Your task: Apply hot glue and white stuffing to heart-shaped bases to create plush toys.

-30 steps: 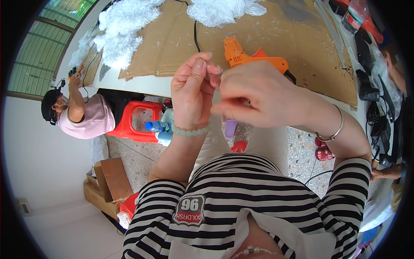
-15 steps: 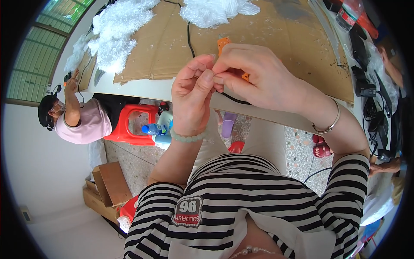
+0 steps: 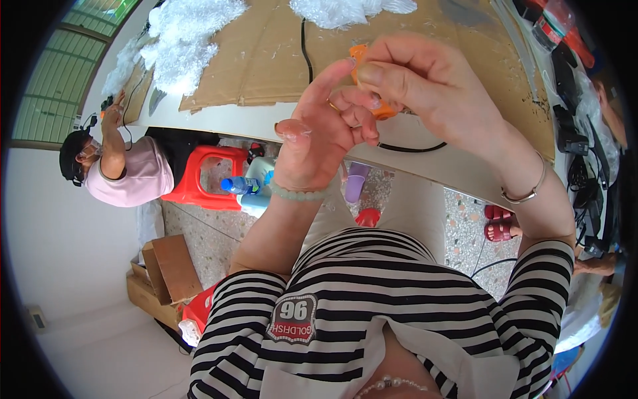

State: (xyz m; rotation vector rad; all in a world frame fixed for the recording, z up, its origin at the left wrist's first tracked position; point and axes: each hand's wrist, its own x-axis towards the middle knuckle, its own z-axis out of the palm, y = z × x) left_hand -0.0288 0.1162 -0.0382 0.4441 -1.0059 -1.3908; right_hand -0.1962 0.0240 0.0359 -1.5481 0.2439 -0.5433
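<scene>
My left hand [image 3: 319,143] is raised in front of my chest, index finger up, thumb out, the other fingers half curled. My right hand [image 3: 432,93] reaches over it, its fingertips pinched together against the left index and middle fingers. I cannot see whether anything small sits in that pinch. Behind the hands an orange glue gun [image 3: 359,52] lies on the table, mostly hidden, with its black cable [image 3: 412,147] curving along the table edge. A pale bead bracelet circles my left wrist and a thin metal bangle my right.
Brown cardboard sheets [image 3: 266,53] cover the white table, with white fluffy material [image 3: 179,40] at the back. A person in pink [image 3: 129,173] works at the left end beside a red stool [image 3: 199,179]. Bottles, a purple cup [image 3: 357,183] and boxes [image 3: 166,266] sit on the floor.
Both hands have risen and come closer to the camera. My left index finger has straightened, and the hands now cover most of the orange glue gun.
</scene>
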